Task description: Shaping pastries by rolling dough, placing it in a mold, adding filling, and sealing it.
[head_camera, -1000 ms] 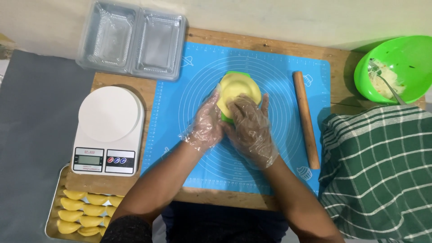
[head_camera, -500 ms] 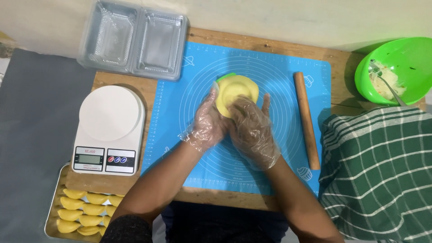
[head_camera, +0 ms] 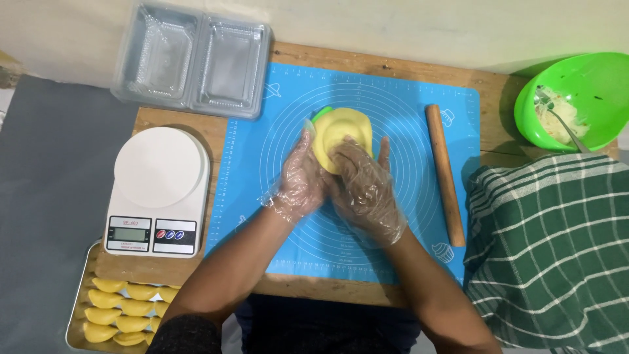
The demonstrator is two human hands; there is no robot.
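Head view: both gloved hands are on the yellow dough round, which sits in a green mold mid blue mat. The left hand cups its edge; the right hand has slid further on top since a second ago, fingers flat, pressing rather than gripping. Rolling pin sits untouched just beside.
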